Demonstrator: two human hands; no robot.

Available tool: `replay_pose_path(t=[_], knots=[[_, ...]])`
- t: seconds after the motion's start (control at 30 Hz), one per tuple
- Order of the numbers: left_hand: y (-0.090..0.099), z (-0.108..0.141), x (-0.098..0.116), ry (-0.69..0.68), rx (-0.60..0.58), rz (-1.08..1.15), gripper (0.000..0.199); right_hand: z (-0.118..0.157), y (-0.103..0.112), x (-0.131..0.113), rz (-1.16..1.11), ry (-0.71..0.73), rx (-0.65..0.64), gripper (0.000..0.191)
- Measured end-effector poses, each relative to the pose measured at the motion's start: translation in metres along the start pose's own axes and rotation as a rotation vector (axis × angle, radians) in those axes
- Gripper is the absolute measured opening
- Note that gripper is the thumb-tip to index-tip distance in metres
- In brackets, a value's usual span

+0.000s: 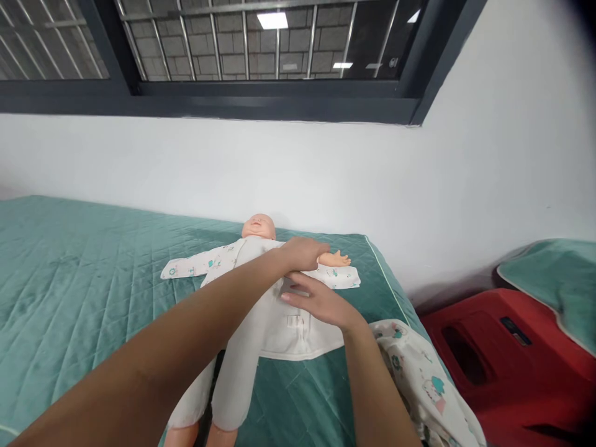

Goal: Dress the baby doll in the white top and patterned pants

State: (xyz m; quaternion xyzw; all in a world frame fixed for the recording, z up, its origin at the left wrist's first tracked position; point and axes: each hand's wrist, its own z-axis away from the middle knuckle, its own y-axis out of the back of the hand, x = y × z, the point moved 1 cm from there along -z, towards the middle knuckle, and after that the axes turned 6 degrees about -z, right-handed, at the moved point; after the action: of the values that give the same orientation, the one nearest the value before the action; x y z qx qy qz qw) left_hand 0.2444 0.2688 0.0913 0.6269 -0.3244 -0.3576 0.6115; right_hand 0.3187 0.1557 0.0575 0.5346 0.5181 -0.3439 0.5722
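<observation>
A baby doll [242, 347] in white lies on its back on the green bed cover, head toward the wall. Beneath its upper body a white baby jacket [321, 338] with a printed pattern is spread, its left-side sleeve [186, 267] lying outstretched. My left hand [305, 253] reaches across the doll and is closed around the doll's arm [334, 259], whose small hand pokes out past my fingers. Just below it, my right hand [321, 301] has its fingers apart by the doll's side, over the jacket. Whether those fingertips touch the cloth I cannot tell.
A printed white cloth [419, 372] lies at the bed's right edge, beside my right forearm. Right of the bed stands a red plastic stool [512, 366] with green fabric [554, 279] on it. Behind the green quilted cover [93, 267] rise a white wall and a barred window.
</observation>
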Motion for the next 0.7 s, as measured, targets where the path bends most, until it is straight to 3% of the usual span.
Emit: replay_pose_path(t=[0.1,0.13,0.2,0.33,0.4,0.5,0.7], knots=[[-0.007,0.000,-0.004,-0.003,0.015,-0.007,0.030,0.003,0.016,0.008,-0.026,-0.067,-0.116,0.045],[-0.009,-0.001,-0.006,-0.002,0.018,-0.007,0.030,0.002,0.022,0.014,-0.012,-0.082,-0.101,0.042],[-0.012,-0.002,-0.008,0.003,0.024,0.001,0.029,-0.001,0.033,0.028,0.103,-0.119,0.037,0.030],[-0.015,-0.002,-0.010,0.020,0.059,0.029,0.028,-0.012,0.041,0.058,0.527,-0.263,0.482,0.016],[-0.018,-0.001,-0.009,0.017,0.073,0.037,0.027,-0.016,0.038,0.066,0.631,-0.308,0.528,0.018],[-0.024,0.001,-0.006,0.002,0.079,0.029,0.025,-0.018,0.039,0.072,0.507,-0.326,0.510,0.026],[-0.029,0.002,-0.001,0.008,0.068,0.020,0.024,-0.016,0.070,0.086,0.123,-0.212,0.739,0.008]])
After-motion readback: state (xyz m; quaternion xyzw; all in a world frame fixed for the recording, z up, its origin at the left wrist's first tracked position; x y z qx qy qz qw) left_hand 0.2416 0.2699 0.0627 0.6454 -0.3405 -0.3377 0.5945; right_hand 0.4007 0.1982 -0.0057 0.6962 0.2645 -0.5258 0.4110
